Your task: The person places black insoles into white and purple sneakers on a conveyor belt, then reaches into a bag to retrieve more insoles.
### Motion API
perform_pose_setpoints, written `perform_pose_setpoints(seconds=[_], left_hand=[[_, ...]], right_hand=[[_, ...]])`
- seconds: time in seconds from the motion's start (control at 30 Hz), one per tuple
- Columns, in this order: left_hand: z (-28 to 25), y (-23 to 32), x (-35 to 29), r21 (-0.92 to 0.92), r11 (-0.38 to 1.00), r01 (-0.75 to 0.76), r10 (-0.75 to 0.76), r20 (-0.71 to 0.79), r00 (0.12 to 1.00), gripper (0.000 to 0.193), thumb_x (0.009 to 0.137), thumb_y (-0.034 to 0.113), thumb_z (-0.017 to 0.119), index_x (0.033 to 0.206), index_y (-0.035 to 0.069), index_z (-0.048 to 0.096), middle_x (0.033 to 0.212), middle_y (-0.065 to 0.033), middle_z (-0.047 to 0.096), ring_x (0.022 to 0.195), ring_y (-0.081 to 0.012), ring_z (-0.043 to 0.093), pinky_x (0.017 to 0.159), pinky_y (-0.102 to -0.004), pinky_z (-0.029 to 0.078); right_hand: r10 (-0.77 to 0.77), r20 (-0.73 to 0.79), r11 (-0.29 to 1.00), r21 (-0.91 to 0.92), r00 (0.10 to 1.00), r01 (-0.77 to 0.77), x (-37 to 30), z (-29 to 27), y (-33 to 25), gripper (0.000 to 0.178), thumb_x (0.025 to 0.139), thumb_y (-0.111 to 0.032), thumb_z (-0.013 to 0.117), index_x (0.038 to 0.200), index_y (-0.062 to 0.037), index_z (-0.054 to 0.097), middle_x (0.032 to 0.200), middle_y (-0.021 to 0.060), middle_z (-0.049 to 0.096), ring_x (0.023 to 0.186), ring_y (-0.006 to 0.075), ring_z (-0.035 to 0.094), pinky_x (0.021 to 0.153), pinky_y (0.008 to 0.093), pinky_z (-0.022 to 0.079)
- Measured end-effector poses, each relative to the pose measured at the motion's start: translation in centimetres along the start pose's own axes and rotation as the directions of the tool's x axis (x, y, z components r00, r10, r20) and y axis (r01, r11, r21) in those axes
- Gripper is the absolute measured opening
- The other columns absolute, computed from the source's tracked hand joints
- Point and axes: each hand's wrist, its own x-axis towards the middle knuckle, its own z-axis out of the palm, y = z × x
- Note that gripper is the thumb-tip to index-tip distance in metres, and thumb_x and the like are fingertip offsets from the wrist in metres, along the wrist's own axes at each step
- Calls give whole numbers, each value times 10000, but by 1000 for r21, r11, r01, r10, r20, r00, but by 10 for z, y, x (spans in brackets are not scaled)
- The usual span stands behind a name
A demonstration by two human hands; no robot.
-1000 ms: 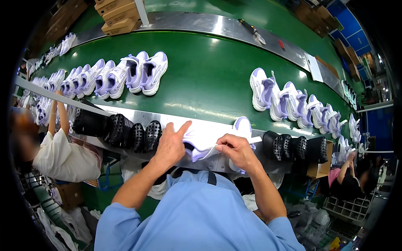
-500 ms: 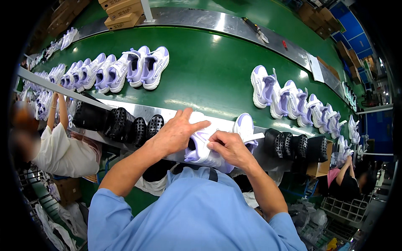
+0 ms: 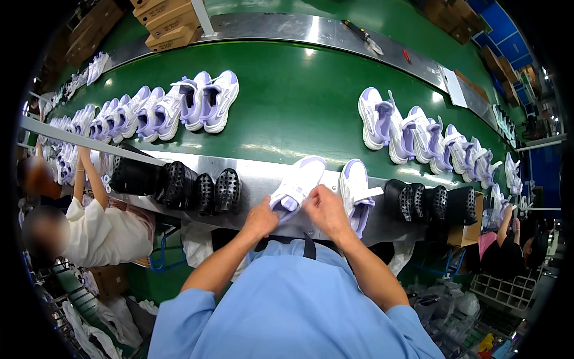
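A white and lilac sneaker point(image 3: 302, 175) lies on the metal ledge in front of me, its toe pointing away and to the right. My left hand point(image 3: 261, 219) grips it at the heel end. At its right side, by the end of the strap, my right hand point(image 3: 326, 209) has its fingers curled together; whatever they pinch is hidden. A second sneaker point(image 3: 354, 178) stands just right of that hand, its strap sticking out to the right.
Rows of sneakers stand on the green belt at left point(image 3: 220, 102) and right point(image 3: 373, 119). Black studded shoe-shaped blocks flank me, left point(image 3: 227, 190) and right point(image 3: 397, 198). Cardboard boxes point(image 3: 173, 37) and pliers point(image 3: 359, 33) rest on the far rail. Co-workers sit on both sides.
The sneaker has turned from lying crosswise to toe-away. My left hand has dropped from its top to the heel, and my right hand has come to its right side.
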Motion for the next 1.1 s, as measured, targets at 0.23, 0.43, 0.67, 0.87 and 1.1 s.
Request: perform_pose_setpoints(seconds=[0.23, 0.43, 0.67, 0.87, 1.1], left_hand=[[18, -13, 23, 94, 981, -169, 181, -143, 973, 720, 886, 329, 688, 1489, 11, 457, 1142, -344, 700, 1086, -496, 673, 980, -541, 515], [34, -20, 26, 46, 951, -307, 298, -408, 863, 722, 816, 323, 775, 1457, 103, 527, 1186, -287, 663, 1014, -491, 671, 930, -524, 538], [38, -4, -3, 137, 899, -416, 431, -448, 783, 643, 830, 289, 793, 1418, 126, 591, 1181, -194, 600, 974, -411, 687, 826, -496, 570], [40, -7, -4, 285, 821, -495, 571, -408, 713, 503, 850, 277, 780, 1308, 100, 674, 1150, -151, 603, 897, -349, 686, 753, -480, 568], [45, -6, 4, 178, 848, -499, 521, -455, 722, 535, 848, 277, 768, 1329, 74, 650, 1158, -164, 597, 1012, -360, 649, 816, -491, 556]], right_hand=[[-430, -10, 862, -300, 903, 408, -1, 34, 11, 248, 847, -130, 767, 1044, -60, 634, 877, 155, 608, 826, 385, 658, 696, 486, 543], [-456, -153, 869, -292, 877, 401, -12, 40, 46, 159, 872, -30, 693, 1011, -33, 614, 855, 168, 600, 755, 394, 647, 642, 490, 514], [-339, -285, 935, -204, 897, 289, -31, 49, 70, 122, 936, -8, 646, 1040, -6, 583, 863, 205, 601, 734, 408, 640, 647, 474, 508], [-266, -291, 960, -171, 919, 224, -35, 49, 66, 170, 894, 13, 638, 1045, -7, 564, 879, 202, 604, 776, 403, 639, 688, 492, 511], [-292, -325, 954, -168, 900, 249, -33, 46, 63, 161, 919, -19, 666, 1054, 3, 582, 873, 202, 604, 745, 388, 642, 650, 465, 505]])
